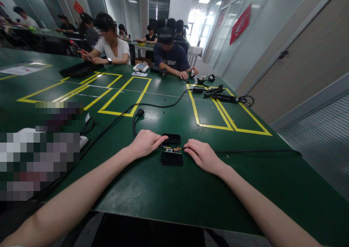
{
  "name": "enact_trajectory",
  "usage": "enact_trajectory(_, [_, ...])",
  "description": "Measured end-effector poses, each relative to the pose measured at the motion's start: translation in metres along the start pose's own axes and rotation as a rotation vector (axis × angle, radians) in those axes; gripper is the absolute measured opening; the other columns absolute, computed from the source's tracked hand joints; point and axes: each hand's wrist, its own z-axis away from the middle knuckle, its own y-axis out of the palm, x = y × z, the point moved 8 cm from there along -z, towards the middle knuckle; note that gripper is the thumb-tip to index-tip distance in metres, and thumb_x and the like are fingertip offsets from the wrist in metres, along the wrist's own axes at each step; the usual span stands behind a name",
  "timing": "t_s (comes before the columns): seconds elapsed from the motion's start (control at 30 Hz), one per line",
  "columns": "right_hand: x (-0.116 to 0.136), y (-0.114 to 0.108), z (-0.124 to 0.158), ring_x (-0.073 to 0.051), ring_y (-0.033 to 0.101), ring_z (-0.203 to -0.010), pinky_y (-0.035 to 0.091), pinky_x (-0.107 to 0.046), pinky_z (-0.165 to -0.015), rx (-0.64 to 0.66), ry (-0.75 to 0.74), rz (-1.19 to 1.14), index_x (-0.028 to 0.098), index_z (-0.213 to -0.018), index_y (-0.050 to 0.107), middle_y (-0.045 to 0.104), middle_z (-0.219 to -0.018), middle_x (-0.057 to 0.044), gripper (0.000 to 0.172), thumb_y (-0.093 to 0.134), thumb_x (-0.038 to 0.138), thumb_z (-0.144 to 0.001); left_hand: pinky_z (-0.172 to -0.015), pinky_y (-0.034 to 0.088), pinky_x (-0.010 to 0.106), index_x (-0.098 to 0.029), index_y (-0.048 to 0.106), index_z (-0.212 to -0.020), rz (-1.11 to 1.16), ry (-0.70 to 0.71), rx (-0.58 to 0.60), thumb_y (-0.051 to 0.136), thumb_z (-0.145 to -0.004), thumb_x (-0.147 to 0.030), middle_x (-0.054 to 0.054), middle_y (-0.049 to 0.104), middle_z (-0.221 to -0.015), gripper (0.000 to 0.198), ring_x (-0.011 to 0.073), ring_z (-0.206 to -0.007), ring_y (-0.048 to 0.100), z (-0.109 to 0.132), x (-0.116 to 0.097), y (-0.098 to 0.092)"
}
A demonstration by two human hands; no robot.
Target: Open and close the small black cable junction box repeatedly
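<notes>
Between my hands lies a small circuit board (172,150) with coloured wires at both ends. One black plastic case half (174,139) sits just beyond it, and another black case half (171,159) is on the near side. My left hand (146,143) is closed in a pinch at the board's left end, on a black power cord that runs back to a plug (140,112). On the right, my right hand (200,153) pinches a black cable (256,151) close to the board; this cable stretches off toward the table's right edge. My fingers partly hide both gripped cord ends.
Across the green table (131,192) runs a long black cable (160,106). Yellow tape outlines (125,96) mark its surface. Black adapters and cables (222,95) lie at the back right. Two people sit across the table, one beside a power drill (158,71). Blurred items occupy the left.
</notes>
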Motion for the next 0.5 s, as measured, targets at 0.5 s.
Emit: enact_trajectory(0.5, [0.0006,0.0013,0.0015,-0.018,0.062,-0.074,0.051,-0.03,-0.068,0.053,0.008,-0.038,0.021,-0.092,0.062,0.065,-0.083,-0.005,0.028,0.043,0.031,-0.108,-0.055,0.023,0.029,-0.018,0.059,-0.06,0.057,0.085,0.042,0.036,-0.109,-0.047,-0.001,0.053,-0.052,0.061,0.0121,-0.047,0.043,0.0034,-0.0099,0.0029])
